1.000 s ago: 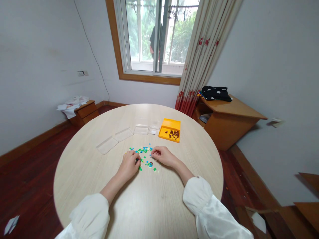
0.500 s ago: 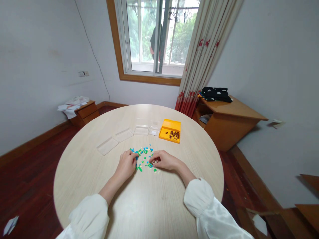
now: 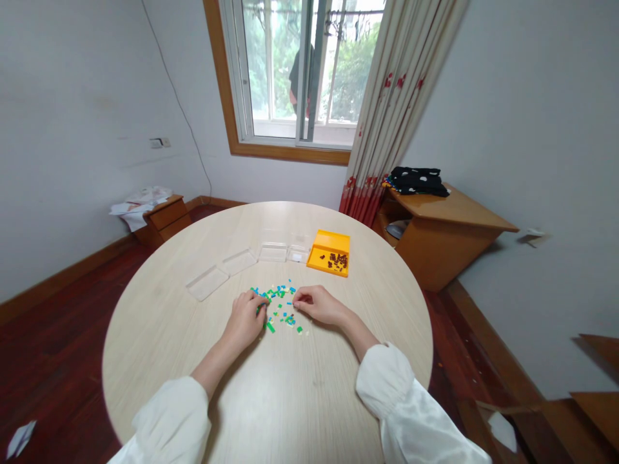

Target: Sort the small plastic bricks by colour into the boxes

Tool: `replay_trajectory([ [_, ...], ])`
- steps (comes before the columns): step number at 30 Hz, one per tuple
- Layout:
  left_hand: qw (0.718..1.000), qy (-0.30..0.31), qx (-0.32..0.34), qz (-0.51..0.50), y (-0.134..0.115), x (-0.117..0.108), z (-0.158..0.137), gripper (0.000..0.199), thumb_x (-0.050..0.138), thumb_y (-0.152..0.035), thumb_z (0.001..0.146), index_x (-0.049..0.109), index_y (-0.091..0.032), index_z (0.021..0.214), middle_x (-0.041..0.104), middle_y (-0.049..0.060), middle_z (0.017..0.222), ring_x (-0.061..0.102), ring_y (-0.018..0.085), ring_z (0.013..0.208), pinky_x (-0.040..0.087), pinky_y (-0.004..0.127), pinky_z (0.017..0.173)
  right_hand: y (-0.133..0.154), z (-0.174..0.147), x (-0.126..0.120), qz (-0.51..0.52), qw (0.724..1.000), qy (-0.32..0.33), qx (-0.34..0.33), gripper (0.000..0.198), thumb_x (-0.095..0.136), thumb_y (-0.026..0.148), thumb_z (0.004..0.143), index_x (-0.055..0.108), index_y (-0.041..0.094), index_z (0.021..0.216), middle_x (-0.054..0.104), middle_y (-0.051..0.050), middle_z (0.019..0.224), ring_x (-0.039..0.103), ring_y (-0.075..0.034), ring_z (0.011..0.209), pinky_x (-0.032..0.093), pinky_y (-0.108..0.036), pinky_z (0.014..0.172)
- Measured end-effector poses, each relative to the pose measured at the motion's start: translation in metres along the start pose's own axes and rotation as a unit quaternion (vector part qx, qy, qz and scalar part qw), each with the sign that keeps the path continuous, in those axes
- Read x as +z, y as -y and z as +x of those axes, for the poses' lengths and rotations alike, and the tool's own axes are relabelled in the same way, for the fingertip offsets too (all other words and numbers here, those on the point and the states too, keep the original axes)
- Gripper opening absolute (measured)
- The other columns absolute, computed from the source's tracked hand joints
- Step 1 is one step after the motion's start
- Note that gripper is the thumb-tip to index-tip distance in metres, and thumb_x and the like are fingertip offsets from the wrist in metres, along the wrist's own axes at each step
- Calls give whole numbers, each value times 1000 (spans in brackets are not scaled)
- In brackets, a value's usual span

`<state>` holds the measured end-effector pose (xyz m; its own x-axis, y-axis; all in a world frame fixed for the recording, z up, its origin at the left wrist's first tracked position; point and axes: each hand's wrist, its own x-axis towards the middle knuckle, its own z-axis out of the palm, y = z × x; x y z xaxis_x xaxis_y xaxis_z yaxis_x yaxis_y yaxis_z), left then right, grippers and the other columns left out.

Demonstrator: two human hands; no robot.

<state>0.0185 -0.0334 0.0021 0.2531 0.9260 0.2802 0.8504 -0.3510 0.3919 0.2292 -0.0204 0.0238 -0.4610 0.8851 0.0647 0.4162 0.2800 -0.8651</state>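
Small plastic building bricks (image 3: 281,293), mostly green and blue with some pale yellow, lie scattered in the middle of the round table. My left hand (image 3: 245,317) rests at the left edge of this pile, palm down. Its index finger reaches over the bricks, with a gap between it and the thumb. On the pile's right side, my right hand (image 3: 320,304) is closed, thumb and fingertips together just above the tabletop. Anything between those fingertips is too small or hidden to make out. Below them sits a cluster of blue and green bricks (image 3: 289,319) with one dark piece.
An open yellow box (image 3: 314,260) with dark brown bricks stands beyond my right hand. Several clear plastic boxes (image 3: 207,283) curve along its left across the round table (image 3: 271,399). A person (image 3: 294,77) is outside the window. A wooden desk (image 3: 454,219) stands at the right.
My right hand has shifted up and slightly away from the lower cluster, uncovering the bricks there, and its fingers have drawn together. My left hand stays nearly in place.
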Motion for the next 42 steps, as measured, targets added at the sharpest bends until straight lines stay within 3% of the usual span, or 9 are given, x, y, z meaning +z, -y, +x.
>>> replay_trajectory([
  [5, 999, -20, 3, -26, 0, 0, 0, 24, 44, -17, 79, 68, -18, 85, 59, 8, 81, 54, 22, 84, 41, 35, 77, -1, 2, 2, 49, 999, -20, 14, 11, 53, 12, 73, 63, 12, 76, 60, 0, 64, 52, -9, 58, 41, -20, 57],
  [11, 999, -25, 2, -48, -1, -1, 0, 24, 44, -16, 79, 67, -16, 84, 60, 8, 81, 54, 23, 84, 41, 36, 77, 4, 1, -2, -66, 996, -25, -47, 18, 50, 14, 80, 68, 12, 82, 64, -4, 79, 54, -11, 70, 42, -22, 65],
  [18, 996, -52, -6, -68, 0, -1, 1, 24, 44, -17, 77, 67, -16, 82, 61, 8, 81, 54, 23, 83, 41, 37, 77, 3, -2, -3, -102, 993, 14, -57, 11, 60, 9, 73, 70, 14, 77, 64, -3, 74, 56, -11, 67, 43, -21, 65],
  [23, 973, -101, -60, -196, -1, -8, 6, 21, 48, -21, 74, 68, -16, 77, 61, 7, 76, 54, 20, 76, 41, 33, 71, -1, 0, -2, -128, 986, 53, -90, 17, 59, 7, 73, 72, 16, 79, 66, -3, 76, 58, -12, 72, 44, -22, 69],
  [26, 910, -114, -162, -364, -3, -13, 10, 17, 54, -22, 69, 68, -14, 73, 61, 5, 69, 52, 15, 63, 39, 27, 60, -1, 2, 1, -138, 983, 61, -102, 16, 59, 8, 74, 72, 16, 79, 67, -4, 76, 58, -13, 74, 45, -22, 71],
  [29, 787, -129, -257, -546, -3, -17, 12, 15, 60, -22, 64, 67, -11, 72, 52, -1, 54, 44, 9, 49, 34, 21, 49, -1, 2, 3, -141, 983, 57, -104, 16, 58, 6, 75, 71, 16, 76, 66, -3, 73, 57, -12, 71, 44, -22, 70],
  [32, 678, -120, -289, -665, -1, -20, 13, 13, 64, -18, 61, 63, -10, 70, 45, -5, 47, 39, 5, 43, 31, 17, 42, 1, 1, 4, -145, 984, 48, -93, 17, 56, 5, 74, 70, 15, 73, 64, -3, 72, 56, -11, 69, 43, -21, 68],
  [36, 637, -27, -325, -698, -5, -21, 12, 6, 63, -11, 66, 63, -7, 70, 54, 0, 51, 51, 6, 46, 43, 16, 46, 6, 0, 5, -134, 987, -5, -86, 14, 56, 7, 76, 68, 14, 74, 61, -2, 73, 54, -11, 68, 41, -22, 67],
  [42, 566, 165, -345, -731, -17, -21, 7, 19, 52, -8, 78, 63, 0, 91, 69, 20, 87, 68, 22, 79, 54, 31, 78, 13, 2, 15, -64, 985, -93, -129, 14, 57, 7, 77, 67, 16, 78, 59, -1, 72, 52, -11, 70, 41, -23, 67],
])
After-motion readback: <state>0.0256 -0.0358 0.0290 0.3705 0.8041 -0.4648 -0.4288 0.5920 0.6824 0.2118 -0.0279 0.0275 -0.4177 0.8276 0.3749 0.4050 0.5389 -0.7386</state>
